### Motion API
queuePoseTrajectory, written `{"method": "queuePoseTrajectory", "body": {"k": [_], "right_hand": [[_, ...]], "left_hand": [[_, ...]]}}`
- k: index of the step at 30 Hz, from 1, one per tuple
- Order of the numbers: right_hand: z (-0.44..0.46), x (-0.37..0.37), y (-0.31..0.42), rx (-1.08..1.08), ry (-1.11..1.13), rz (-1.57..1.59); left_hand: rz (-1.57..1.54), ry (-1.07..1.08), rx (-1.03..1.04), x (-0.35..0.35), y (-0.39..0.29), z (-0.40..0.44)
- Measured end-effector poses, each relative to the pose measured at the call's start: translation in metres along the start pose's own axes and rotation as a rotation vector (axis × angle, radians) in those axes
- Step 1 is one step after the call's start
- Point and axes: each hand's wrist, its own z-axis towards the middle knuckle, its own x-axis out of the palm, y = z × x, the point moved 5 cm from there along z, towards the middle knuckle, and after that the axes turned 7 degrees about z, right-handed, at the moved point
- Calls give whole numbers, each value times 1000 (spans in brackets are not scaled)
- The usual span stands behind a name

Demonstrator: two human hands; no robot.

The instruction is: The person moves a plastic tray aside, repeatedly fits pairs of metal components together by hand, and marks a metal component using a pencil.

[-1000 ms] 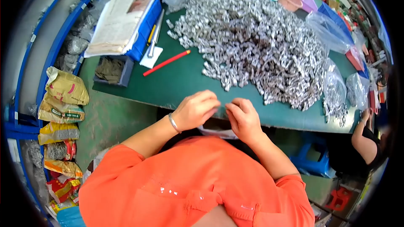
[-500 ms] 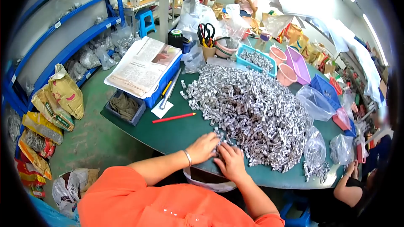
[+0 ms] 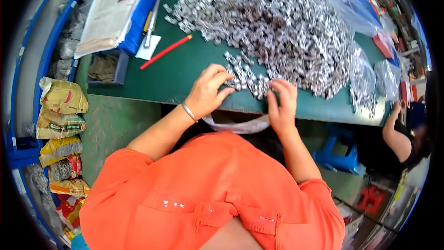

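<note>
A large heap of small silvery metal pieces [image 3: 277, 28] covers much of the green tabletop. Nearer the front edge, a smaller cluster of the same pieces [image 3: 245, 78] lies between my two hands. My left hand [image 3: 206, 91], with a bracelet on its wrist, rests at the left side of this cluster, thumb and fingers apart and fingertips touching the pieces. On the cluster's right side is my right hand [image 3: 283, 102], its thumb spread from the fingers, which touch the outermost pieces. I see nothing gripped in either hand.
A red pencil [image 3: 165, 52] lies left of the heap. Beyond it are a blue bin [image 3: 141, 21] under newspapers [image 3: 111, 11] and a small box of cloth [image 3: 107, 67]. Clear bags [image 3: 363, 71] stand at right. Another person's arm [image 3: 395, 132] is at far right.
My view has tilted downward, so the table sits higher in it. My hands have moved apart from close together, and the small cluster now shows between them.
</note>
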Motion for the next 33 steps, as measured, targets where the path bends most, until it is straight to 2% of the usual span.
{"method": "queuePoseTrajectory", "body": {"k": [2, 4, 8, 12, 17, 19, 21, 23, 24, 25, 27, 29, 31, 33], "right_hand": [[-12, -10, -5, 63, -39, -6], [-21, -5, -10, 201, 78, 132], [-19, 14, 4, 88, 114, -132], [-17, 11, 2, 13, -38, -128], [-24, -3, 5, 161, -102, 128], [-26, -1, 14, 100, -81, 292], [-29, 2, 19, 80, -68, 300], [-35, 5, 16, 255, -89, 517], [-38, 9, 14, 369, -104, 660], [-40, 7, 13, 375, -105, 662], [-55, 21, 3, 774, 104, 1049], [-60, 23, 3, 786, 115, 1071], [-59, 26, 5, 695, 103, 1222], [-60, 27, 8, 678, 81, 1229]], "left_hand": [[11, 18, 5, 2, -6, -3], [71, 64, 88, 9, -11, -3], [94, -34, 56, 19, -2, 12], [90, -54, 39, 18, -9, 11], [-414, 152, -251, 29, -19, -8], [-503, 214, -312, 33, -20, -13], [-702, 271, -459, 40, -17, -20], [-791, 294, -525, 38, -16, -24], [-719, 288, -440, 34, -17, -25], [-646, 280, -355, 30, -19, -25], [-598, 287, -301, 27, -23, -25], [-682, 242, -271, 26, -26, -28], [-696, 224, -278, 23, -29, -29], [-677, 192, -144, 17, -38, -25]]}}
